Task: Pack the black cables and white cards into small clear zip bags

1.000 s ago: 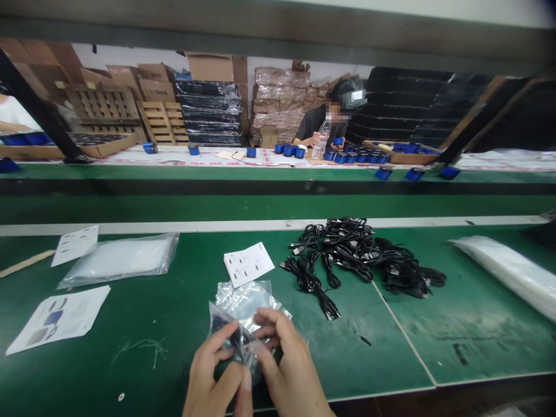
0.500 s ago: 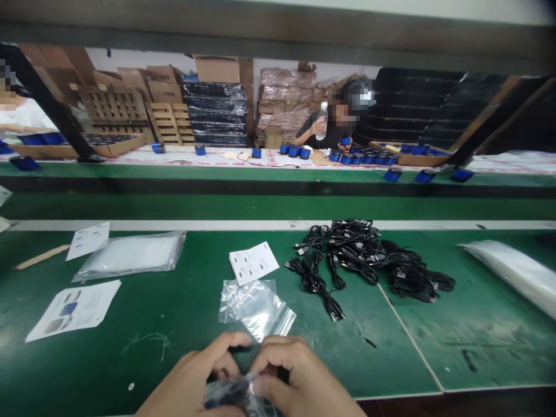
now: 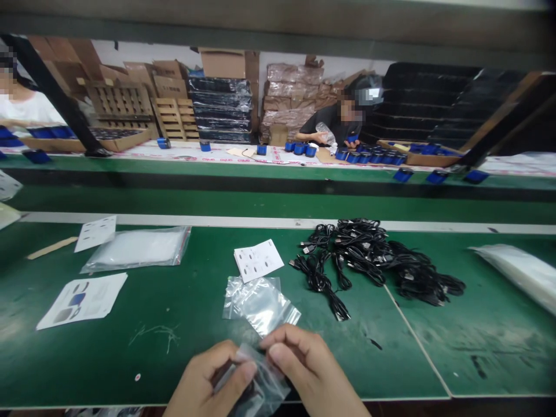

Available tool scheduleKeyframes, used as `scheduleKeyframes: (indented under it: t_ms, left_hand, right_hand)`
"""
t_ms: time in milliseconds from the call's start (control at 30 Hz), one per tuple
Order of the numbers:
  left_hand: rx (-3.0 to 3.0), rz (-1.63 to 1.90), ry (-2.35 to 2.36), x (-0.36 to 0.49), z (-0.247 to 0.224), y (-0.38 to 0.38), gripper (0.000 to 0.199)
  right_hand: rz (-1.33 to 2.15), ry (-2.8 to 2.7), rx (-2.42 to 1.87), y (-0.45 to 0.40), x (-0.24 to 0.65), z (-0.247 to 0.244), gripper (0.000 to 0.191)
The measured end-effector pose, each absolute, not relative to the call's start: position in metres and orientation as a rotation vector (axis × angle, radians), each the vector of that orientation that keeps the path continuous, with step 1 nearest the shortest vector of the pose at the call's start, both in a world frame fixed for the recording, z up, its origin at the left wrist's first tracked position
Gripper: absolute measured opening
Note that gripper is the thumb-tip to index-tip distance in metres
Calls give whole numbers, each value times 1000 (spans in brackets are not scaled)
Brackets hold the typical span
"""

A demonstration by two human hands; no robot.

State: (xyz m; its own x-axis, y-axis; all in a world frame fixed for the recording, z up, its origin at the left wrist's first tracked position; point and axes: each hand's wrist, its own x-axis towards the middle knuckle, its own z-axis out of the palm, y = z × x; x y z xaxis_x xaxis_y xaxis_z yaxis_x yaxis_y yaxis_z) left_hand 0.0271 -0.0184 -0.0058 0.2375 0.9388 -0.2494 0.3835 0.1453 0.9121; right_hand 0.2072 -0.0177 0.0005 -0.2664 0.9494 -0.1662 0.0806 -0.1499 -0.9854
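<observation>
Low at the front edge of the green bench, a clear plastic bag [image 3: 264, 385] is pinched between my two hands. My left hand [image 3: 212, 376] grips its left side, thumb on top. My right hand [image 3: 304, 362] closes on its upper right edge with thumb and bent fingers. Something dark shows inside the bag, largely hidden by the left fingers. Just beyond my hands lie several flat clear zip bags [image 3: 263, 301]. Behind those sits a stack of printed leaflets [image 3: 259, 260]. A heap of coiled black USB cables [image 3: 362, 249] lies to the right.
At left are a sheaf of printed sheets [image 3: 82, 301], a filled clear bag [image 3: 139, 249] and a wooden stick [image 3: 52, 248]. A long plastic-wrapped pack [image 3: 521, 272] lies far right. Across the bench, a person [image 3: 332, 119] sits behind a shelf with several blue items [image 3: 365, 156].
My hands have shifted slightly right and turned the bag, so more clear plastic shows. The person opposite has lowered and tilted the bottle. The view has moved a little.
</observation>
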Motion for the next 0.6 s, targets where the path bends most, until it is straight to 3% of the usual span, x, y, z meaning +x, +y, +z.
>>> scheduleKeyframes:
  t_ms: [100, 167, 233, 400, 600]
  left_hand:
    - [1318, 782, 1392, 27, -10, -20, 37]
    - [1227, 880, 1376, 30, -9, -22, 35]
    - [1138, 934, 1369, 33, -6, -23, 32]
    - [1136, 871, 1361, 32, 1, -20, 31]
    - [1374, 724, 1398, 21, -3, -13, 29]
  right_hand:
    - [1462, -1415, -1170, -19, 207, 2, 23]
    - [1403, -1470, -1255, -19, 206, 1, 9]
    - [1366, -1445, -1339, -19, 206, -1, 11]
    - [1450, -1344, -1338, -18, 208, -5, 21]
    - [1301, -1499, -1432, -19, 212, -11, 16]
